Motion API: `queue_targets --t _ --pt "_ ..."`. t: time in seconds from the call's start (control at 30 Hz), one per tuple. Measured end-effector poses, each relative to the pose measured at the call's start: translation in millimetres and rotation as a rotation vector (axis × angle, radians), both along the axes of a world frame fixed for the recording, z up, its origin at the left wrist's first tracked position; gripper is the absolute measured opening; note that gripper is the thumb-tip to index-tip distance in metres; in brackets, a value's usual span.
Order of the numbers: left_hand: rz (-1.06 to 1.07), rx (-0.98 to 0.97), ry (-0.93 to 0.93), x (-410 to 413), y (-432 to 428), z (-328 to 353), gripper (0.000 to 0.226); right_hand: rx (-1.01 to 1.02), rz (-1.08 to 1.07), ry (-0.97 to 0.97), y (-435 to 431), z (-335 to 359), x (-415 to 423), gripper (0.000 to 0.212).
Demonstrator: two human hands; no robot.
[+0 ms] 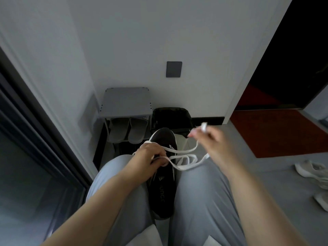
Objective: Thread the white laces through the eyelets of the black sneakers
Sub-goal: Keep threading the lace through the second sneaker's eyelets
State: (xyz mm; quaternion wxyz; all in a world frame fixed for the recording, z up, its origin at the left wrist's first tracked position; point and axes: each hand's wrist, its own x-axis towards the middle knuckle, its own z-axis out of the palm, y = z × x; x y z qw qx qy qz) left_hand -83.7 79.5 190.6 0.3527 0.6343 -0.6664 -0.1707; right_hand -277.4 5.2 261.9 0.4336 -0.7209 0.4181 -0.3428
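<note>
1. A black sneaker (pixel 162 190) is held wedged between the thighs, which are clad in grey trousers (pixel 200 201). Its toe is pointed away from the body and its heel is turned towards it.
2. The left forearm is stretched forward across the left thigh. The left hand (pixel 150 155) is laid over the front of the sneaker's eyelet area, back upward.
3. The left hand's fingers are curled, and a strand of the white lace (pixel 184 159) is pinched at the fingertips, just above the shoe.
4. The right arm is raised up and out to the right of the sneaker. The right hand (pixel 211 139) is blurred.
5. The end of the lace is gripped between the right hand's fingertips, and the tip is seen standing up above them.
6. Loose loops of lace are draped between the two hands, over the tongue and the right knee.
7. A grey shoe rack (pixel 126 100) with a pair of grey slippers (pixel 127 129) under its top is set against the far wall.
8. White shoes (pixel 312 170) are seen on the floor at the right.
</note>
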Motion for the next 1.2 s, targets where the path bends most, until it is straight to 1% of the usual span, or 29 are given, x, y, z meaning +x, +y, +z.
queue_targets --t 0.03,0.1,0.13,0.17,0.2,0.23,0.27,0.33,0.4,0.43,0.5,0.53,0.6,0.63,0.67,0.7,0.73,0.77,0.87,0.93,1.0,1.03,1.07,1.1,1.17,1.2 --pt "0.056 0.001 0.101 -1.5 2.7 4.6 0.013 -0.043 0.074 0.166 2.6 -5.1 3.5 0.016" --pt "0.173 -0.009 0.405 -3.9 5.1 12.9 0.021 -0.121 0.173 0.492 6.8 -21.0 10.3 0.020" --pt "0.233 -0.034 0.594 -3.6 5.3 15.8 0.024 -0.200 0.194 0.595 7.7 -30.2 13.2 0.023" --pt "0.297 -0.068 0.794 -1.0 5.0 17.1 0.027 -0.254 0.179 0.649 6.8 -38.5 14.7 0.019" --pt "0.355 -0.114 0.998 4.3 4.4 19.0 0.030 -0.278 0.130 0.632 5.5 -43.1 13.6 0.010" --pt "0.401 -0.169 1.160 13.0 3.6 20.9 0.033 -0.233 0.052 0.564 2.5 -46.4 10.3 0.011" --pt "0.445 -0.213 1.237 24.3 3.6 23.1 0.034 -0.155 -0.032 0.458 -0.6 -47.3 5.1 0.015" --pt "0.521 -0.250 1.197 48.9 4.1 26.4 0.034 -0.011 -0.184 0.246 -8.3 -44.1 -6.4 0.022" --pt "0.581 -0.250 1.092 68.4 6.0 33.0 0.031 0.093 -0.257 0.084 -12.9 -36.4 -16.4 0.025" --pt "0.598 -0.243 1.037 74.3 6.2 37.8 0.029 0.167 -0.248 -0.045 -12.3 -32.5 -17.5 0.024" --pt "0.603 -0.210 0.956 80.9 3.5 49.1 0.027 0.355 -0.173 -0.371 -8.7 -22.5 -15.2 0.018" --pt "0.588 -0.180 0.962 81.9 0.6 55.3 0.028 0.455 -0.117 -0.530 -7.0 -16.8 -13.6 0.016" --pt "0.510 -0.085 1.074 80.6 -7.6 66.8 0.031 0.613 -0.026 -0.809 -4.9 -6.0 -10.3 0.014" --pt "0.447 -0.017 1.153 77.2 -10.8 72.5 0.032 0.663 -0.017 -0.914 -4.8 -2.8 -8.1 0.014" --pt "0.367 0.056 1.225 71.6 -12.9 78.7 0.033 0.695 -0.020 -0.984 -3.8 0.6 -5.1 0.017" --pt "0.277 0.120 1.271 64.6 -14.1 84.3 0.034 0.704 -0.042 -1.005 -2.9 2.4 -1.9 0.024" --pt "0.184 0.164 1.289 56.6 -14.7 90.2 0.035 0.695 -0.060 -0.987 -1.2 4.8 1.5 0.029" --pt "0.105 0.181 1.278 48.5 -15.0 96.3 0.037 0.668 -0.063 -0.954 -0.2 6.8 4.5 0.029" --pt "-0.015 0.115 1.238 34.9 -17.3 116.9 0.042 0.580 -0.073 -0.954 -3.3 13.8 1.1 0.028" --pt "-0.007 0.058 1.274 37.1 -19.7 124.4 0.039 0.516 -0.157 -0.988 -8.5 20.2 -13.3 0.030" --pt "0.098 0.020 1.252 43.5 -21.5 121.1 0.031 0.447 -0.277 -0.927 -13.4 20.7 -31.5 0.028" --pt "0.188 0.007 1.206 46.9 -22.5 115.4 0.030 0.404 -0.337 -0.833 -14.7 17.8 -39.3 0.026" --pt "0.290 0.003 1.149 50.2 -23.3 109.0 0.029 0.344 -0.378 -0.675 -14.2 13.7 -45.1 0.025" --pt "0.390 0.017 1.099 51.9 -23.6 103.4 0.028 0.282 -0.383 -0.472 -12.5 8.7 -48.8 0.023" --pt "0.516 0.095 1.079 50.5 -22.9 96.9 0.026 0.236 -0.303 -0.098 -4.9 -0.6 -48.0 0.020" --pt "0.528 0.142 1.108 47.9 -21.8 96.1 0.025 0.240 -0.229 0.046 -0.7 -5.1 -44.6 0.018"
